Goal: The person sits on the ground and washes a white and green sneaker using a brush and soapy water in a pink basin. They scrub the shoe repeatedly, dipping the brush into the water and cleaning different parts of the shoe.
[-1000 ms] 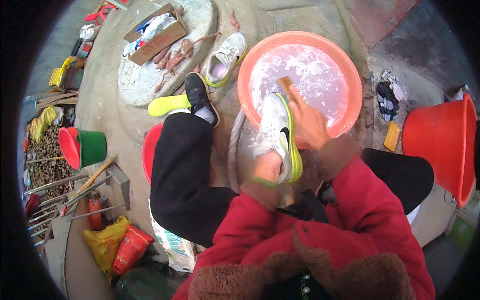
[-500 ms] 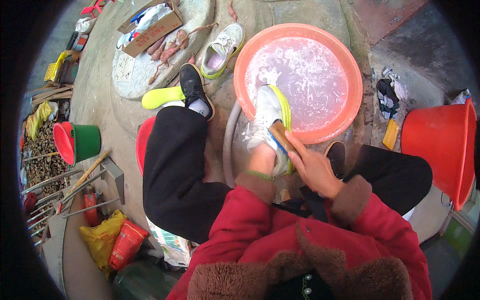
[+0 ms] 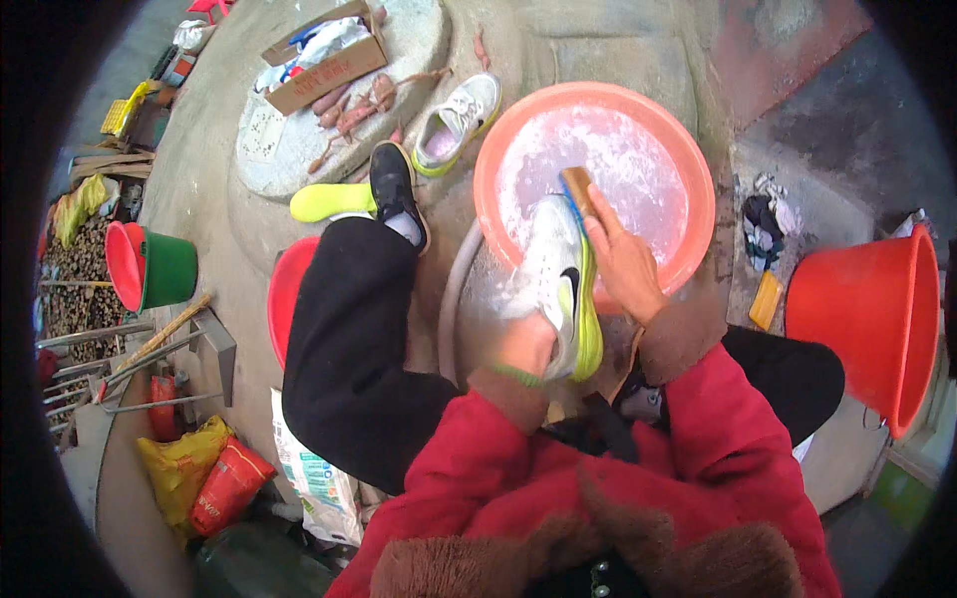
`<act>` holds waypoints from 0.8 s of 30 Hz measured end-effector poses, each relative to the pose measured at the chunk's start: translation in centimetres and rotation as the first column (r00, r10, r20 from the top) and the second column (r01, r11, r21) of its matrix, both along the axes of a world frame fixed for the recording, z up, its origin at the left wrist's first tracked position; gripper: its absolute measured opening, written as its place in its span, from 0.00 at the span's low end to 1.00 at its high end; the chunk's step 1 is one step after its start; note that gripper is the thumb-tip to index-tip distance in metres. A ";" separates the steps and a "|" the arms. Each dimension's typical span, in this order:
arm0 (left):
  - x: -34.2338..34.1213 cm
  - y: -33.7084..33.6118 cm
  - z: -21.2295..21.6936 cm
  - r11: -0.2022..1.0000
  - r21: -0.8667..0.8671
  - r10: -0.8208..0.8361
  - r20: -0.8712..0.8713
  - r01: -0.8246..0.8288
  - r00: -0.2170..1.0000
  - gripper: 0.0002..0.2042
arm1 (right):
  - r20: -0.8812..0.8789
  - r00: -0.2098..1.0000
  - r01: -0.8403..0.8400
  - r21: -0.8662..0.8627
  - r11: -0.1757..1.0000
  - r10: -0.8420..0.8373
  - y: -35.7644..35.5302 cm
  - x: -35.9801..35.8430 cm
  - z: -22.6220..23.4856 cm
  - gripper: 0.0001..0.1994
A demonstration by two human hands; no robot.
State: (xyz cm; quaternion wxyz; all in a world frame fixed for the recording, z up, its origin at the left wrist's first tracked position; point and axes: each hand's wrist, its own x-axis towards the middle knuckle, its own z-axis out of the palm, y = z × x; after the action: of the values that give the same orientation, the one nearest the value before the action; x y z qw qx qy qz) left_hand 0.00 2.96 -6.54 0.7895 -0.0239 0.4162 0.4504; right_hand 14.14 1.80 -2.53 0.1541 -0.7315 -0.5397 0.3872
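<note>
My left hand (image 3: 525, 345) is at the opening of a white sneaker (image 3: 554, 254) with a yellow-green sole, holding it up; its fingers are hidden by the shoe. My right hand (image 3: 628, 267) grips a wooden-backed scrub brush (image 3: 575, 187) with blue bristles, which lies against the toe edge of the sneaker. Both are over the near left part of a round orange basin (image 3: 704, 204) of foamy water. A matching sneaker (image 3: 461, 120) stands on the ground left of the basin. A yellow-green insole (image 3: 324, 201) lies beside my black shoe (image 3: 394, 179).
A grey hose (image 3: 455, 299) curves along the basin's left side. To the right stand a large red bucket (image 3: 862, 319), a yellow bar (image 3: 766, 301) and crumpled cloths (image 3: 766, 219). A cardboard box (image 3: 329, 78) and sweet potatoes (image 3: 356, 115) sit on a stone slab. Green bucket (image 3: 169, 269) at left.
The brush in my right hand has moved forward from the shoe's opening to its toe. The sneaker is turned so its side and sole edge show more, and it sits slightly lower.
</note>
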 end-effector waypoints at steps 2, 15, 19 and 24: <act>-0.1 0.1 0.1 1.000 0.008 0.008 0.012 -0.008 1.000 0.27 | -0.146 0.987 0.097 0.238 0.966 -0.063 2.9 1.8 -2.5 0.26; -1.8 2.2 0.0 0.989 -0.043 0.139 0.014 -0.138 0.990 0.30 | -0.372 0.927 0.124 0.167 0.978 -0.054 -4.2 2.6 -6.6 0.28; -1.2 1.8 0.9 0.992 -0.029 0.124 0.035 -0.123 0.992 0.31 | -0.085 0.943 -0.252 0.447 0.858 0.321 -5.5 -1.4 0.0 0.27; 0.3 0.2 1.5 0.994 0.070 0.071 0.144 -0.081 0.987 0.18 | 0.038 0.993 -0.116 0.275 0.954 0.110 -0.5 -2.7 3.9 0.27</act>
State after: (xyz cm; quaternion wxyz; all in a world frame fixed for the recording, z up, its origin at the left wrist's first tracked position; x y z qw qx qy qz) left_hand 0.35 3.12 -5.00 0.7997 -0.0417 0.3405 0.4928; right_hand 11.48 1.33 1.35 0.2266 -0.6750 -0.6310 0.3080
